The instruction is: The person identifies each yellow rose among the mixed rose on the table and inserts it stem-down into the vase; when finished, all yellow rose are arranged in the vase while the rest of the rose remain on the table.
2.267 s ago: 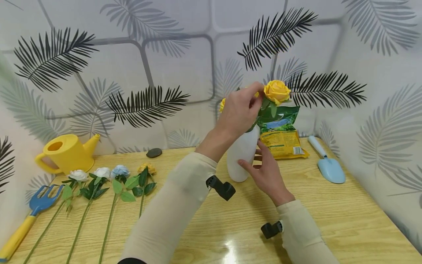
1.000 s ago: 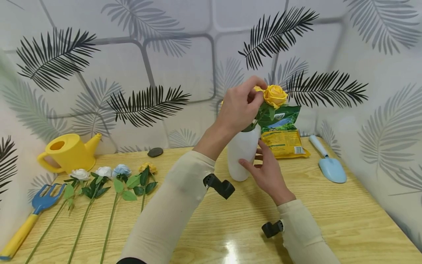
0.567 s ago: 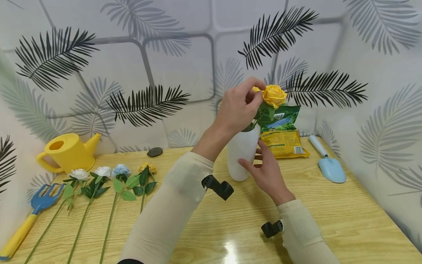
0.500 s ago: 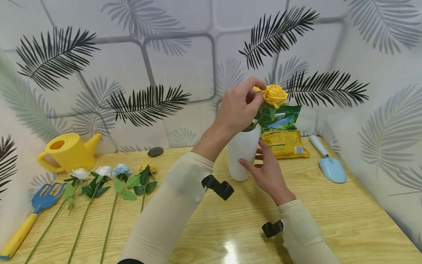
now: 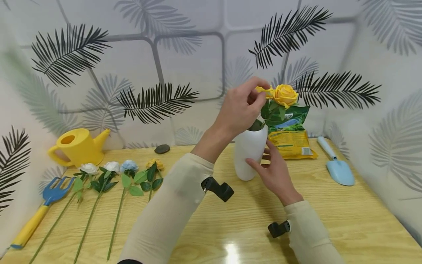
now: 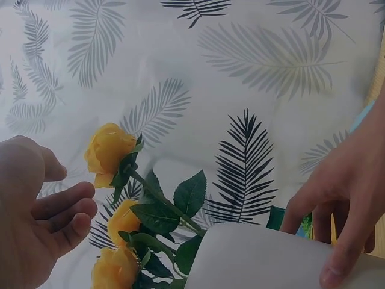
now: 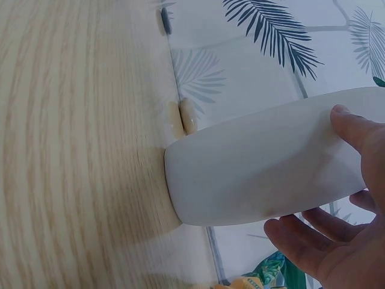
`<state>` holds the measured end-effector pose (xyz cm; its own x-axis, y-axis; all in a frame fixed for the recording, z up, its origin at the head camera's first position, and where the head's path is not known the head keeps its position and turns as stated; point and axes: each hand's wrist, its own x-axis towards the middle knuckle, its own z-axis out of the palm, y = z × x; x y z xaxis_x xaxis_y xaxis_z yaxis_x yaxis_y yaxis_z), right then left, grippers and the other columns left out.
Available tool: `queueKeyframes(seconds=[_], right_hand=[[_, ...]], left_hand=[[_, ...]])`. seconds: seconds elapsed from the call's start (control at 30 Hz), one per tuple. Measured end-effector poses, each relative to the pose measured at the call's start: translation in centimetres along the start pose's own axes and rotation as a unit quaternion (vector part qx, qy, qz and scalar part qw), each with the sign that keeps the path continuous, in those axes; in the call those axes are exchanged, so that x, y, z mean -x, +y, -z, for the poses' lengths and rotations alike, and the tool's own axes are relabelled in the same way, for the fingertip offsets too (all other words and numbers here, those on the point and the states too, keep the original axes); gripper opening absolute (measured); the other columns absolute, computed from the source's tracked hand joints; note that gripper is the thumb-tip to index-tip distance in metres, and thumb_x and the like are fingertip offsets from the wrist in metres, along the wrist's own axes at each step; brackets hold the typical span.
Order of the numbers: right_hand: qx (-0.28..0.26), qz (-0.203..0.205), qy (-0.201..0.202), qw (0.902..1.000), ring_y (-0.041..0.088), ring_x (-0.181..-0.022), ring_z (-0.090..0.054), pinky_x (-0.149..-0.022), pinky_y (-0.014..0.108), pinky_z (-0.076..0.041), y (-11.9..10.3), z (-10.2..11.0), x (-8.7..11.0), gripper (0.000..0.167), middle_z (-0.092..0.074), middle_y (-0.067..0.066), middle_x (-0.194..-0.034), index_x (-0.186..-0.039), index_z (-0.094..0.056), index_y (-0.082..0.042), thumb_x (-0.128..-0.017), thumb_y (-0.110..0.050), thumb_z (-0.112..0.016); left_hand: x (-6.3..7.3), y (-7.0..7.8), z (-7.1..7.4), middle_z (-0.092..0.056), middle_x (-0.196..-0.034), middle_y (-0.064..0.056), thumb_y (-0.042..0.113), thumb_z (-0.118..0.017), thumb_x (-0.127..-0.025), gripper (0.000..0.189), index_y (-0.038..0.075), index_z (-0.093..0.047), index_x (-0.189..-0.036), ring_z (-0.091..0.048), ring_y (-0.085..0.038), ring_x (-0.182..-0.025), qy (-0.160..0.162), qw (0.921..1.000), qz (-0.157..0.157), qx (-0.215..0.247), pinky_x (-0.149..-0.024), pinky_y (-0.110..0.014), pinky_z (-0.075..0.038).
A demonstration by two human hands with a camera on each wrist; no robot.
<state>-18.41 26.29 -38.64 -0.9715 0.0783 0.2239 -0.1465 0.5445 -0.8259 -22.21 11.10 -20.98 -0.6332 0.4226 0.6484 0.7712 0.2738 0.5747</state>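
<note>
A white vase (image 5: 249, 154) stands upright on the wooden table, with several yellow roses (image 5: 285, 96) leaning out of its mouth. My right hand (image 5: 276, 175) holds the vase low on its right side; in the right wrist view the thumb lies on one face of the vase (image 7: 264, 162) and the fingers support the other. Beside the blooms is my left hand (image 5: 240, 106), its fingers loosely bent. The left wrist view shows a gap between this left hand (image 6: 42, 211) and the nearest rose (image 6: 108, 150), and nothing in its grasp.
Left on the table lie two white roses (image 5: 89, 168), a blue rose (image 5: 129, 166), a yellow rose (image 5: 155, 164) and a hand fork (image 5: 56, 190). Behind are a yellow watering can (image 5: 80, 148) and dark stone (image 5: 162, 149). Right are a green-yellow bag (image 5: 291, 143) and blue trowel (image 5: 341, 172).
The head view has turned a little left. My left hand has drawn slightly left of the roses, baring more leaves. My right hand keeps its hold on the vase.
</note>
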Motion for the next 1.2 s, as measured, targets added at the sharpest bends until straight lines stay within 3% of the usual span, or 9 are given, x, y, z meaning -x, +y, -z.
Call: queueKeyframes(seconds=[0.23,0.4,0.7,1.0,1.1,1.2], right_hand=[[0.011,-0.001,0.008,0.9999,0.039,-0.12,-0.061,-0.096,0.054,-0.054,0.2,0.3,0.3,0.09,-0.051,0.022,-0.144,-0.161,-0.018,-0.014,-0.094,-0.045,-0.068],[0.012,0.0,0.006,0.9999,0.04,-0.121,-0.061,-0.097,0.054,-0.054,0.3,0.4,0.3,0.09,-0.05,0.023,-0.145,-0.161,-0.017,-0.013,-0.094,-0.043,-0.069],[0.011,0.007,0.005,0.9999,0.041,-0.12,-0.061,-0.094,0.054,-0.055,0.2,0.0,0.2,0.089,-0.05,0.024,-0.144,-0.161,-0.018,-0.012,-0.095,-0.041,-0.069],[0.016,0.013,0.007,0.9998,0.041,-0.119,-0.061,-0.094,0.055,-0.055,-0.1,0.0,0.1,0.088,-0.05,0.024,-0.143,-0.161,-0.019,-0.011,-0.095,-0.041,-0.069],[0.02,0.011,0.007,0.9997,0.042,-0.119,-0.061,-0.094,0.055,-0.055,-0.1,0.0,0.1,0.088,-0.05,0.024,-0.143,-0.161,-0.019,-0.011,-0.095,-0.041,-0.069],[0.019,0.011,0.007,0.9997,0.042,-0.119,-0.061,-0.094,0.055,-0.055,-0.1,-0.1,0.1,0.088,-0.051,0.024,-0.143,-0.161,-0.02,-0.011,-0.095,-0.041,-0.069]], left_hand=[[1.7,-0.4,1.0,-0.065,-0.072,-0.009,0.006,-0.051,-0.1,0.021,0.003,-0.067,-0.113,-0.05,-0.015,-0.058,0.01,1.0,-0.002,0.001,-0.057,-0.021,-0.037],[3.8,-1.4,2.3,-0.071,-0.08,-0.01,0.005,-0.054,-0.098,0.022,0.002,-0.069,-0.114,-0.057,-0.015,-0.062,0.035,0.9992,-0.002,-0.019,-0.061,-0.021,-0.044],[8.2,-4.1,5.6,-0.072,-0.079,-0.014,0.001,-0.057,-0.096,0.017,0.0,-0.069,-0.109,-0.061,-0.019,-0.062,0.088,0.996,-0.012,-0.009,-0.06,-0.023,-0.046],[13.8,-6.9,8.8,-0.072,-0.082,-0.011,0.002,-0.06,-0.097,0.019,0.004,-0.069,-0.114,-0.06,-0.015,-0.065,0.083,0.99,0.101,-0.054,-0.061,-0.021,-0.046],[15.8,-7.5,9.9,-0.072,-0.085,-0.01,0.005,-0.06,-0.098,0.02,0.006,-0.069,-0.116,-0.063,-0.017,-0.069,0.068,0.9813,0.157,-0.089,-0.065,-0.025,-0.048],[17.7,-7.8,10.9,-0.073,-0.089,-0.011,0.011,-0.06,-0.099,0.022,0.008,-0.069,-0.119,-0.065,-0.021,-0.074,0.037,0.9644,0.221,-0.141,-0.065,-0.031,-0.049]])
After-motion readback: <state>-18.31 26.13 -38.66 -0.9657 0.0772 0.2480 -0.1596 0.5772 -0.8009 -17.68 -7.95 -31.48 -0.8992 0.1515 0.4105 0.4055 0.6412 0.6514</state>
